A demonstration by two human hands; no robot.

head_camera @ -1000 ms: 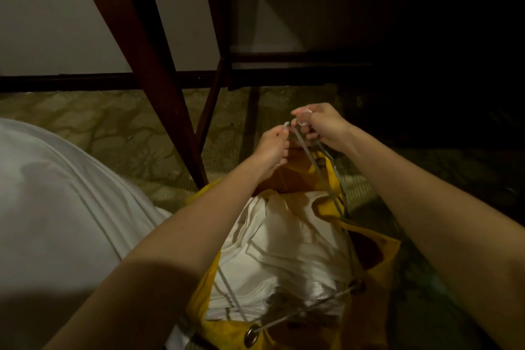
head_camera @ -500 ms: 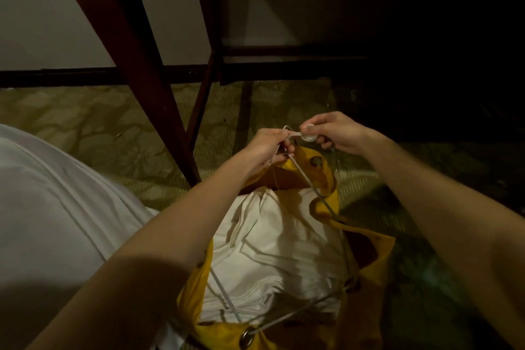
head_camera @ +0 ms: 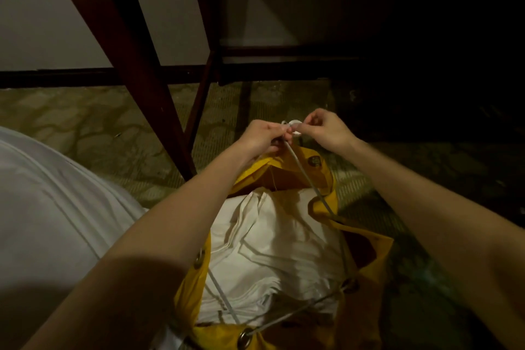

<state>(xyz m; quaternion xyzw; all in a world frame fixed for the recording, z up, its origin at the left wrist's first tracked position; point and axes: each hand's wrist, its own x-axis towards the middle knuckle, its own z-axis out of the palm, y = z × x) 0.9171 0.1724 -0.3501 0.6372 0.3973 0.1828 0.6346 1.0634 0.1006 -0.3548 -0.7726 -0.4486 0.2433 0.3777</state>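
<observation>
Since a second ago the right hand has dropped its bunch of strands. It now pinches a small white loop at the cord end, and the left hand pinches the cord just beside it, fingertips touching. Risks, near to far: at the near rim of the yellow bag the cord lies slack through a grommet and across the folded linens, so a hard pull could snag a fold and drag the stack askew. Linens fill the mouth, so it probably won't cinch fully. Above the far rim the loop is tiny, and one slipped pinch likely loses the knot. Table leg stands on the carpet near the left hand; a wide tug could knock it.
</observation>
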